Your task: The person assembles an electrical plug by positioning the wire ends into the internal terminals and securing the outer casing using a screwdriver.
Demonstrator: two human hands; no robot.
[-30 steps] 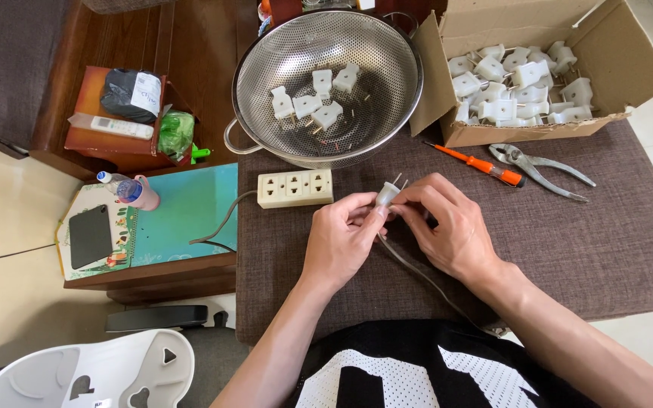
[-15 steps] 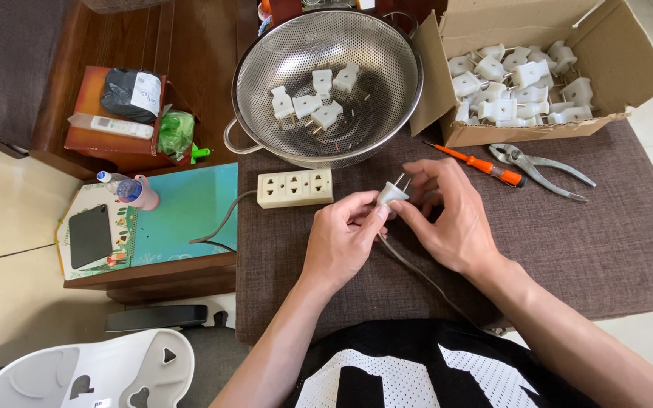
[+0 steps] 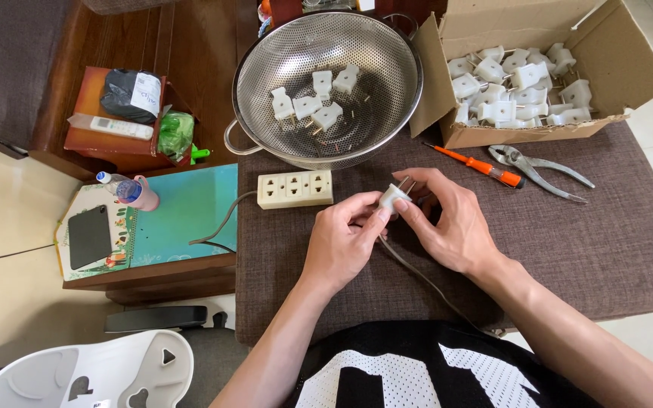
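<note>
Closest in, the left hand [image 3: 341,242] and the right hand [image 3: 447,223] are meeting over the brown cloth-covered table [image 3: 614,249], both pinching a small white plug [image 3: 394,198] between thumb and fingertips, its metal prongs pointing away from the person and its grey cord [image 3: 425,276] trailing back toward the body. Just beyond the left hand, a cream power strip [image 3: 295,189] is lying flat on the cloth. To the right, an orange screwdriver [image 3: 478,166] and a pair of pliers [image 3: 542,168] are resting side by side. Farther back, a metal colander [image 3: 266,83] is holding five loose white plugs, while the open cardboard box [image 3: 614,53] beside it is sitting well filled with many more of the same.
</note>
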